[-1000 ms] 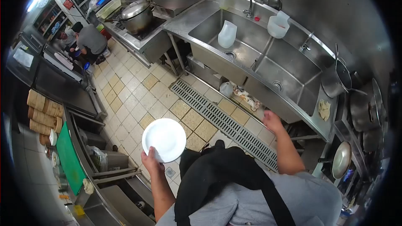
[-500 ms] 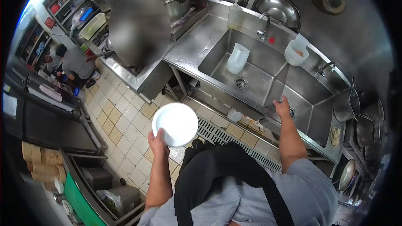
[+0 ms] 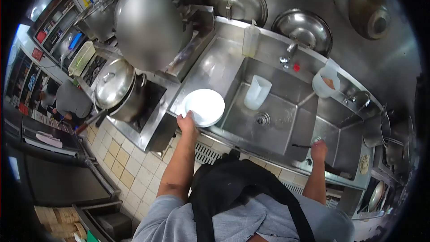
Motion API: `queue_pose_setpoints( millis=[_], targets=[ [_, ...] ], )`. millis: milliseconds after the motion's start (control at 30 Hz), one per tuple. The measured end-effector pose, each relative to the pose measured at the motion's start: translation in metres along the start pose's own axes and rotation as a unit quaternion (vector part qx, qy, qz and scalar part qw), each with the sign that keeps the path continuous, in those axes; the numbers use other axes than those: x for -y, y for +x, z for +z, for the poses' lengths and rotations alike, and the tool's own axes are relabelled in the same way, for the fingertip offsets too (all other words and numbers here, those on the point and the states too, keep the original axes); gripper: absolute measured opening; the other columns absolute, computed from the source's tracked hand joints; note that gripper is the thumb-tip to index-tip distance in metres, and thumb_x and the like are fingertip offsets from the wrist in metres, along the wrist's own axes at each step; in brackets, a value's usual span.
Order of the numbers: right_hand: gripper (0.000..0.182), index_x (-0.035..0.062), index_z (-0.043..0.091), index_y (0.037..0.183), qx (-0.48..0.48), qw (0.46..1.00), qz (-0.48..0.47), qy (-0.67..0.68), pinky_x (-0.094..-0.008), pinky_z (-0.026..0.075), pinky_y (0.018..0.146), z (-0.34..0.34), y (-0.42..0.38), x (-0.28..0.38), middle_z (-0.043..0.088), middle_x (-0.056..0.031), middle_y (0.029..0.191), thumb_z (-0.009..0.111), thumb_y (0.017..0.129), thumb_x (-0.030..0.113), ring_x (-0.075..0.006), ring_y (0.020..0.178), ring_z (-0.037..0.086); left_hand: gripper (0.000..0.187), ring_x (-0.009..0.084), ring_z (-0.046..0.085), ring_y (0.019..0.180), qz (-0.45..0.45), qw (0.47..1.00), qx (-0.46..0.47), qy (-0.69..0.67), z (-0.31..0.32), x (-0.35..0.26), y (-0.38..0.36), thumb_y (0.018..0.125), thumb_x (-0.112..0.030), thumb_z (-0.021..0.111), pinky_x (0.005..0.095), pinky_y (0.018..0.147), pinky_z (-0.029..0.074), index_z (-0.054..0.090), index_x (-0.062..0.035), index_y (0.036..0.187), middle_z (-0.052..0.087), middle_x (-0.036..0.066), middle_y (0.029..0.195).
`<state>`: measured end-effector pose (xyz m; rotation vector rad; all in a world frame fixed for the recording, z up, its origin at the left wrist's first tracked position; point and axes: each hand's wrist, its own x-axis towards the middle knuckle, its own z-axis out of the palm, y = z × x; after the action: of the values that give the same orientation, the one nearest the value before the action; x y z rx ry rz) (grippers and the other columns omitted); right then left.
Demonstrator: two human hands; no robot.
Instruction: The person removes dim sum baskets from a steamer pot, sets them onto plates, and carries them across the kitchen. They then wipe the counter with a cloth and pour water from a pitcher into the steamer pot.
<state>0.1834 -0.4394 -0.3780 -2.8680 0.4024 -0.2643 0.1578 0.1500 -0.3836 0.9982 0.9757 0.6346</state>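
My left hand point(image 3: 187, 123) grips the near left rim of a round white plate point(image 3: 204, 107), held over the front left edge of the steel sink counter point(image 3: 214, 58). Over the right part of the sink, my right hand point(image 3: 319, 150) is closed around a thin dark handle point(image 3: 302, 145) that points left. The far end of that item is hard to make out. A translucent pitcher point(image 3: 258, 92) lies in the left basin beside the drain point(image 3: 262, 118). Another translucent container point(image 3: 326, 82) with something orange-brown inside sits at the back ledge.
Two taps point(image 3: 288, 56) point(image 3: 362, 98) stand behind the basins, with a squeeze bottle point(image 3: 251, 39) to their left. A large lidded pot point(image 3: 117, 89) is on the stove at left. Pans point(image 3: 376, 127) hang at right. Two people point(image 3: 74, 101) are at the far left.
My left hand has carried the white plate from above the floor to the counter's front edge. My right hand has shifted right and lower in the view. The view has tilted and moved.
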Motion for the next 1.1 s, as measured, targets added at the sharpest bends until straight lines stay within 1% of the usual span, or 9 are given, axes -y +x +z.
queue_pose_setpoints(
  millis=[200, 367, 567, 667, 767, 833, 900, 1000, 1100],
  targets=[
    [0.009, 0.0033, 0.062, 0.081, -0.093, 0.989, 0.041, 0.111, -0.0402, 0.053, 0.069, -0.083, 0.042, 0.036, 0.066, -0.0137, 0.072, 0.064, 0.075, 0.009, -0.0341, 0.072, 0.066, 0.056, 0.0337, 0.057, 0.110, -0.061, 0.998, -0.010, 0.007, 0.086, -0.010, 0.031, 0.089, -0.003, 0.058, 0.0456, 0.091, 0.050, 0.028, 0.0025, 0.137, 0.051, 0.024, 0.126],
    [0.022, -0.0011, 0.058, 0.105, -0.052, 0.756, 0.214, 0.616, -0.0330, 0.058, 0.071, -0.096, 0.043, 0.056, 0.062, -0.0116, 0.089, 0.059, 0.082, 0.001, -0.0236, 0.077, 0.065, 0.054, 0.0340, 0.061, 0.101, -0.140, 0.974, 0.171, 0.040, 0.118, -0.003, 0.092, 0.087, -0.005, 0.061, 0.0462, 0.080, 0.055, 0.036, 0.0025, 0.134, 0.054, 0.024, 0.120],
    [0.060, 0.0027, 0.042, 0.134, 0.135, 0.567, 0.234, 0.778, -0.0336, 0.058, 0.076, -0.105, -0.015, 0.183, 0.057, -0.0103, 0.104, 0.059, 0.077, -0.004, -0.0230, 0.088, 0.064, 0.073, 0.0292, 0.047, 0.125, -0.053, 0.918, 0.328, 0.218, 0.136, -0.135, 0.050, 0.083, -0.019, 0.074, 0.0403, 0.102, 0.040, 0.036, 0.0023, 0.141, 0.049, 0.022, 0.136],
    [0.066, 0.0041, 0.040, 0.138, 0.191, 0.593, 0.164, 0.765, -0.0310, 0.056, 0.069, -0.106, -0.034, 0.246, 0.057, -0.0087, 0.103, 0.060, 0.076, -0.003, -0.0201, 0.082, 0.062, 0.048, 0.0153, 0.057, 0.110, 0.171, 0.844, 0.498, 0.099, 0.144, -0.294, 0.039, 0.086, -0.019, 0.073, 0.0299, 0.098, 0.044, 0.056, -0.0019, 0.127, 0.063, 0.007, 0.117],
    [0.059, 0.0049, 0.040, 0.139, 0.210, 0.631, 0.070, 0.743, -0.0240, 0.050, 0.058, -0.123, -0.033, 0.321, 0.056, -0.0044, 0.092, 0.059, 0.083, 0.004, -0.0132, 0.069, 0.057, 0.039, 0.0211, 0.063, 0.106, 0.531, 0.769, 0.319, 0.160, 0.178, -0.431, 0.093, 0.090, -0.032, 0.065, 0.0331, 0.093, 0.046, 0.065, -0.0080, 0.120, 0.067, 0.009, 0.117],
    [0.053, 0.0049, 0.042, 0.138, 0.204, 0.673, 0.063, 0.708, -0.0228, 0.046, 0.056, -0.137, -0.021, 0.360, 0.054, -0.0023, 0.087, 0.057, 0.087, 0.008, -0.0112, 0.065, 0.053, 0.039, 0.0319, 0.062, 0.111, 0.735, 0.604, 0.080, 0.297, 0.218, -0.507, 0.166, 0.087, -0.040, 0.064, 0.0359, 0.094, 0.048, 0.066, -0.0206, 0.121, 0.065, 0.018, 0.118],
    [0.048, 0.0049, 0.045, 0.136, 0.200, 0.712, 0.058, 0.671, -0.0216, 0.042, 0.053, -0.155, -0.011, 0.402, 0.052, -0.0001, 0.083, 0.056, 0.091, 0.012, -0.0091, 0.061, 0.049, 0.042, 0.0308, 0.064, 0.107, 0.753, 0.471, -0.076, 0.453, 0.248, -0.541, 0.235, 0.087, -0.040, 0.062, 0.0368, 0.092, 0.049, 0.064, -0.0195, 0.123, 0.067, 0.017, 0.114],
    [0.040, 0.0048, 0.051, 0.132, 0.161, 0.774, 0.022, 0.613, -0.0210, 0.042, 0.053, -0.182, 0.003, 0.465, 0.052, 0.0023, 0.079, 0.052, 0.096, 0.022, -0.0071, 0.060, 0.049, 0.036, 0.0304, 0.059, 0.115, 0.524, 0.628, 0.116, 0.564, 0.261, -0.563, 0.255, 0.087, -0.028, 0.061, 0.0390, 0.094, 0.047, 0.066, -0.0171, 0.121, 0.065, 0.016, 0.120],
    [0.037, 0.0028, 0.058, 0.125, 0.152, 0.810, -0.061, 0.563, -0.0214, 0.040, 0.052, -0.201, 0.022, 0.512, 0.052, 0.0024, 0.076, 0.052, 0.099, 0.028, -0.0057, 0.061, 0.049, 0.046, 0.0262, 0.062, 0.108, 0.525, 0.575, 0.197, 0.596, 0.259, -0.574, 0.251, 0.090, -0.035, 0.060, 0.0325, 0.092, 0.046, 0.058, -0.0154, 0.132, 0.065, 0.015, 0.119]
  ],
)
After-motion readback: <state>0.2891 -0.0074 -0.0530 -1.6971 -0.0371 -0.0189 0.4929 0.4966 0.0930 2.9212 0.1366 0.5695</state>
